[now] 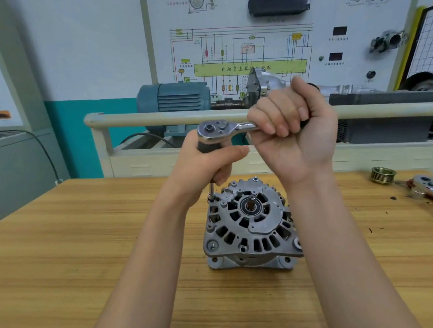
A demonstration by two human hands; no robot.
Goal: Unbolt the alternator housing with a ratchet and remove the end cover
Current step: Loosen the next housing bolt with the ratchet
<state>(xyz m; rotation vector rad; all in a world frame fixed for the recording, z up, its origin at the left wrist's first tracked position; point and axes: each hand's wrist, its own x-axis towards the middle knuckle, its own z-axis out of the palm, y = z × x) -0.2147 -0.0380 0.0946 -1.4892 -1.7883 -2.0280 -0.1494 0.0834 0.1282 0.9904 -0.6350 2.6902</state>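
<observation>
The alternator (250,224) stands end-cover-up on the wooden bench (65,244), near centre; the right hand (296,133) is clenched round the ratchet (224,130) handle; the left hand (210,161) grips the extension (212,188) beneath the head, steadying it on a far-left housing bolt (211,196). Unbolting is in hand; whether the socket is fully seated is unclear. Next: swing the handle while keeping the extension upright.
</observation>
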